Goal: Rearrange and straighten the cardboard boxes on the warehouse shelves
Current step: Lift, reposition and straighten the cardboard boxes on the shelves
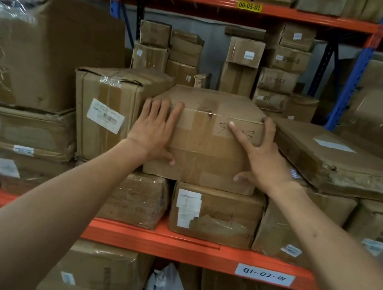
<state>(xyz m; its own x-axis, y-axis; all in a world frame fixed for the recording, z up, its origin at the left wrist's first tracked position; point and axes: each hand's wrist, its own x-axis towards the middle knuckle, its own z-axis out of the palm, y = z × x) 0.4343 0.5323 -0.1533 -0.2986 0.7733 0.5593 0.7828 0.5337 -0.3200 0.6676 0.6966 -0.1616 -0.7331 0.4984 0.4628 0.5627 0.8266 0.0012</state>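
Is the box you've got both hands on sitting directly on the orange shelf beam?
No, the box under the left hand and right hand rests on lower boxes, which sit on the orange shelf beam.

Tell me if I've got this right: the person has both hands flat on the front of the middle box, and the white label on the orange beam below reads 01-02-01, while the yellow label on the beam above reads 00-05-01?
Nearly. The head view shows the yellow label on the upper beam reading 00-03-01, not 00-05-01. The rest holds: the left hand and right hand press on the middle box, and the white label reads 01-02-01.
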